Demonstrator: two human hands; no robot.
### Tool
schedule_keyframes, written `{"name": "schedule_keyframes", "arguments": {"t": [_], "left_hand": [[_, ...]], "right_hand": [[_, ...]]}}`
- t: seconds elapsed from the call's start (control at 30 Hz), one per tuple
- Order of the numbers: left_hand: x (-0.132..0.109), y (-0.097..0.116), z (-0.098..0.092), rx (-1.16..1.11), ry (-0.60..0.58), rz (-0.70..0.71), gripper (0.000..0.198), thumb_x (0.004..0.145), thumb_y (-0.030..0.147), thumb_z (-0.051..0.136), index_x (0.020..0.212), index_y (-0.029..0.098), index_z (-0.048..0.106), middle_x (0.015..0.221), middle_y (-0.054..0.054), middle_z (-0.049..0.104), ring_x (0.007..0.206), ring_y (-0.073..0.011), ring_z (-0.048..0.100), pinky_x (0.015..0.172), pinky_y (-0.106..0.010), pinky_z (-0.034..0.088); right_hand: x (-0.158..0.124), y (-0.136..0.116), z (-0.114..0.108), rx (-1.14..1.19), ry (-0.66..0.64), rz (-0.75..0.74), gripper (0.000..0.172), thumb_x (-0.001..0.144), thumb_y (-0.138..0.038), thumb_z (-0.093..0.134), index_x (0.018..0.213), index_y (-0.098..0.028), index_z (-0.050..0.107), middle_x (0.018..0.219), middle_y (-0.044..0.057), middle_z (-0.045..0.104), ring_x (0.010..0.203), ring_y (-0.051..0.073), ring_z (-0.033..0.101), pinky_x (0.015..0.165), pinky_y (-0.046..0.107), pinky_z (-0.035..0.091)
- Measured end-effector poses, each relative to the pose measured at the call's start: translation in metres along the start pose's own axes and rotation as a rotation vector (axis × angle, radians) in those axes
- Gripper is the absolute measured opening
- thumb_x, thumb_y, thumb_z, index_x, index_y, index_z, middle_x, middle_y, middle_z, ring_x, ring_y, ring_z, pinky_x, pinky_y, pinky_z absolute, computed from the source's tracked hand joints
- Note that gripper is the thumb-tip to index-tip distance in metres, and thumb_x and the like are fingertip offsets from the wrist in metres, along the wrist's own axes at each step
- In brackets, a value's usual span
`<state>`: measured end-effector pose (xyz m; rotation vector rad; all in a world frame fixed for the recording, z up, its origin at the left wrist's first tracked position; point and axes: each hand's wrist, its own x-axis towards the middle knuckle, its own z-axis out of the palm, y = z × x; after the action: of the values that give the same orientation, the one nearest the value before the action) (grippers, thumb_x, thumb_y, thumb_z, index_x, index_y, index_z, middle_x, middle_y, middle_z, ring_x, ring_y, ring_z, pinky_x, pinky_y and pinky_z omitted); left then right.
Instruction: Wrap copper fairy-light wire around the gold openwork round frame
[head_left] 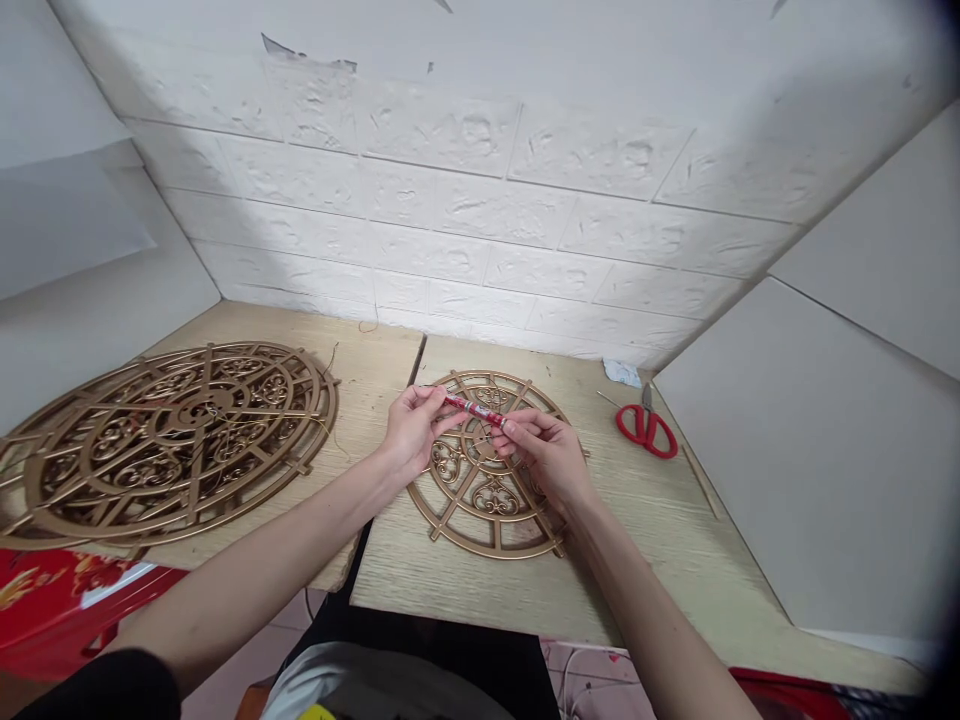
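Note:
A slim red tube with a printed pattern (474,408), pen-like in shape, is held level above a round gold lattice frame (497,496). My left hand (417,428) pinches its left end between thumb and fingers. At the other end, my right hand (546,450) grips it with thumb and fingertips. The gold frame lies flat on the table below both hands, with scroll ornaments between its spokes. Part of it is hidden by my right hand and wrist. Whether the tube has a cap or a tip cannot be seen.
Several similar gold frames (187,490) are stacked on the left, with loose thin wires on top. Red-handled scissors (646,432) and a thin screwdriver-like rod (606,398) lie right, near a small white packet (622,372). White panels and a brick-patterned wall enclose the wooden tabletop (427,590).

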<state>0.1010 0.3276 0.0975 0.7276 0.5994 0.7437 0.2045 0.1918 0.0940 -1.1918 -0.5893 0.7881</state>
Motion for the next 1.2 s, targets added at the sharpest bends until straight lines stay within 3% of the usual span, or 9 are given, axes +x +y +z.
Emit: {"name": "schedule_keyframes", "arguments": {"t": [0.2,0.5,0.8,0.97,1.2], "left_hand": [[0.0045,0.0089,-0.0003,-0.033,0.037,-0.004,0.019,0.076,0.005,0.059,0.064,0.013,0.047,0.063,-0.002,0.063,0.062,-0.0125,0.065,0.078,-0.04,0.055],[0.0017,0.0043,0.002,-0.01,0.026,-0.014,0.017,0.077,0.004,0.058,0.066,0.012,0.048,0.062,-0.004,0.065,0.06,-0.0137,0.065,0.071,-0.035,0.057],[0.0077,0.0044,-0.0018,-0.055,0.055,-0.056,0.017,0.079,0.003,0.055,0.066,0.012,0.049,0.062,-0.005,0.065,0.06,-0.0139,0.066,0.07,-0.033,0.058],[0.0088,0.0035,-0.0024,-0.042,0.057,-0.065,0.015,0.079,0.003,0.055,0.067,0.011,0.05,0.062,-0.006,0.065,0.062,-0.015,0.066,0.071,-0.034,0.058],[0.0062,0.003,-0.0016,-0.042,0.033,-0.067,0.016,0.079,0.003,0.055,0.067,0.011,0.049,0.064,-0.005,0.066,0.064,-0.0156,0.067,0.072,-0.035,0.058]], "right_hand": [[-0.0001,-0.0029,-0.0007,0.054,-0.007,-0.022,0.02,0.067,-0.031,0.076,0.079,-0.017,0.068,0.08,0.006,0.072,0.07,0.015,0.067,0.067,0.026,0.055],[0.0032,0.0033,-0.0026,-0.011,0.045,-0.086,0.017,0.062,-0.027,0.078,0.076,-0.019,0.072,0.065,0.0,0.067,0.058,0.01,0.058,0.056,0.022,0.049],[0.0004,-0.0037,-0.0029,0.08,-0.029,-0.071,0.026,0.071,-0.029,0.072,0.094,-0.019,0.067,0.085,0.006,0.072,0.07,0.013,0.067,0.064,0.024,0.052],[0.0001,-0.0024,-0.0015,0.063,-0.032,-0.044,0.02,0.069,-0.03,0.073,0.08,-0.015,0.065,0.076,0.006,0.072,0.066,0.014,0.067,0.06,0.023,0.052],[0.0003,0.0006,-0.0001,0.077,-0.033,-0.012,0.017,0.067,-0.028,0.075,0.076,-0.015,0.068,0.069,0.004,0.071,0.06,0.011,0.063,0.057,0.019,0.05]]}}
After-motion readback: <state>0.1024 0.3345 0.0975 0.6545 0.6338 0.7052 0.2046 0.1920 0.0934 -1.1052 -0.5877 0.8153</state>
